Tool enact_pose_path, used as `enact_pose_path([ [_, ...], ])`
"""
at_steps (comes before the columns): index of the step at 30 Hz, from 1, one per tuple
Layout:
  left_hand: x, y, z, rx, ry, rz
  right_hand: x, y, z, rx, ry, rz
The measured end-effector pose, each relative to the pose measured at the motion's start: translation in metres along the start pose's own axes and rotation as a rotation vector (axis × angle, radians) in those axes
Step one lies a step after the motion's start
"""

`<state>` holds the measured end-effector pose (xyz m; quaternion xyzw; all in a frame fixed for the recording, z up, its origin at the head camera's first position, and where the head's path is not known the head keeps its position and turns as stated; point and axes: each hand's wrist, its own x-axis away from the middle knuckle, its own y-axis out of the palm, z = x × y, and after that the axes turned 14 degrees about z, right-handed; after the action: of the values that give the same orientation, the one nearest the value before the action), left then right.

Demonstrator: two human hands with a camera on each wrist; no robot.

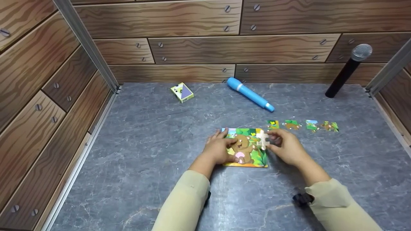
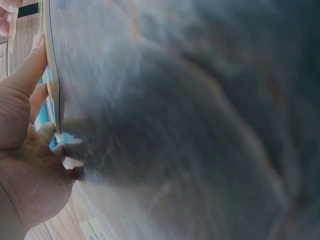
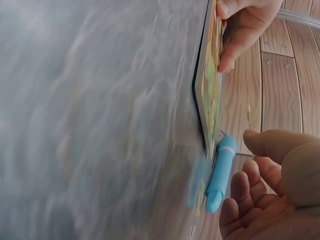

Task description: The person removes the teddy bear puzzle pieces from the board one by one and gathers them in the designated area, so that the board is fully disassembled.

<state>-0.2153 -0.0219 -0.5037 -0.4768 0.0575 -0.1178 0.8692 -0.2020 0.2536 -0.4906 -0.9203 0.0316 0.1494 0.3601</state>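
A jigsaw puzzle board (image 1: pixel 245 152) with a brown bear picture lies flat on the grey table. My left hand (image 1: pixel 217 150) rests on the board's left side, fingers spread along its edge and thumb across the picture. Between thumb and fingertips, my right hand (image 1: pixel 287 147) pinches a puzzle piece (image 1: pixel 262 140), its pale blank side facing up, over the board's upper right corner. The right wrist view has this piece (image 3: pixel 250 112) edge-on, raised above the board (image 3: pixel 211 90). Behind the right hand lie several loose pieces in a row, among them a brown and green one (image 1: pixel 291 124).
A blue microphone (image 1: pixel 250 94) lies behind the puzzle. A small yellow card box (image 1: pixel 182 92) sits at the back left, and a black microphone (image 1: pixel 343 77) with a silver head stands at the back right. Wood-patterned panels (image 1: pixel 192 49) border the table.
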Motion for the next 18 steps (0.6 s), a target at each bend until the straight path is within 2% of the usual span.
enact_pose_path([
  [14, -0.001, 0.001, 0.000, -0.011, 0.005, 0.003, 0.009, -0.025, 0.026, 0.049, 0.047, -0.010],
  [18, 0.000, 0.002, 0.000, -0.011, 0.012, 0.003, 0.011, -0.029, 0.033, 0.033, 0.067, -0.017],
])
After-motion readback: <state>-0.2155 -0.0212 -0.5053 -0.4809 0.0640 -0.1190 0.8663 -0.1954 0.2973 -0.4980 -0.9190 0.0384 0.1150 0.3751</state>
